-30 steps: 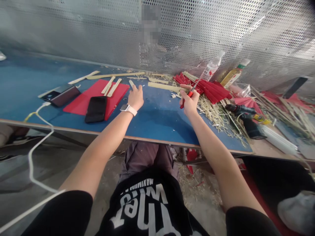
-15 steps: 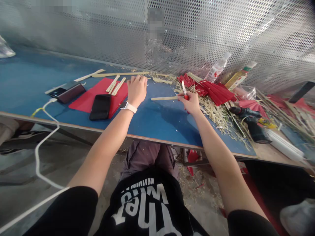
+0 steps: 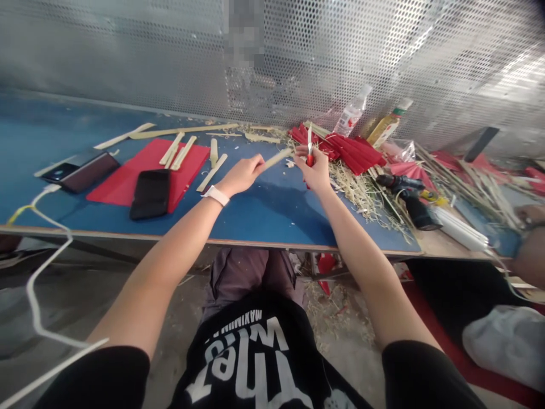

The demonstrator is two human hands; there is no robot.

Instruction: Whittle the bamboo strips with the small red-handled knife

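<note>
My left hand (image 3: 240, 175), with a white watch on its wrist, is closed around one end of a pale bamboo strip (image 3: 277, 158) that slants up to the right above the blue table (image 3: 272, 207). My right hand (image 3: 315, 170) is closed on a red-handled knife (image 3: 309, 147) with its blade pointing up, just right of the strip's far end. Two more bamboo strips (image 3: 213, 165) lie on the table left of my left hand.
A red sheet (image 3: 140, 176) carries a black phone (image 3: 151, 193) and short bamboo strips; a second phone (image 3: 79, 170) with a white cable lies further left. Folded red paper (image 3: 349, 150), shavings, two bottles and a black power tool (image 3: 409, 196) crowd the right. Another person's hand (image 3: 528, 216) shows far right.
My left hand left the strips by the red sheet and took hold of the bamboo strip lying mid-table, lifting its end. The right hand raised the knife upright beside it.
</note>
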